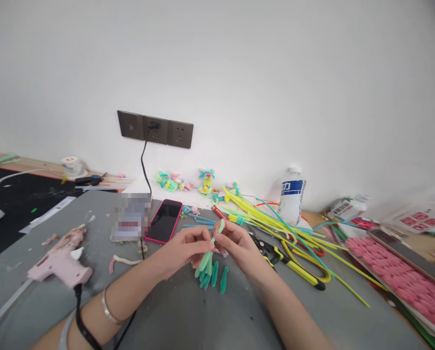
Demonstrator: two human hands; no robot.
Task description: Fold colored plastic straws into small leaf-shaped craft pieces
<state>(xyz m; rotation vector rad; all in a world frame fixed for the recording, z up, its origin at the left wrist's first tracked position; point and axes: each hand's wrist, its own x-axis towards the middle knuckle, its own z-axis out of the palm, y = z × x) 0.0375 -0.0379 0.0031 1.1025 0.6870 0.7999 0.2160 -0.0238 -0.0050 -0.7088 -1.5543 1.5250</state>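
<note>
Between my two hands is a light green pipe cleaner (pixel 222 227), bent, with its upper end curving above the fingertips. My left hand (pixel 184 250) pinches it from the left, and several looped pale green pieces (pixel 205 262) hang just under those fingers. From the other side, my right hand (pixel 241 248) grips the same pipe cleaner between thumb and fingers. Short teal pipe cleaner pieces (pixel 223 280) lie on the grey mat (pixel 217 321) below. The fingers partly hide where the green strands meet.
Left lies a pink glue gun (pixel 62 267) with its cord. A phone (pixel 164 221) lies behind my left hand. To the right are yellow-handled pliers (pixel 298 268), long yellow pipe cleaners (pixel 261 214) and a white bottle (pixel 291 197). Small pipe cleaner figures (pixel 206 182) stand by the wall.
</note>
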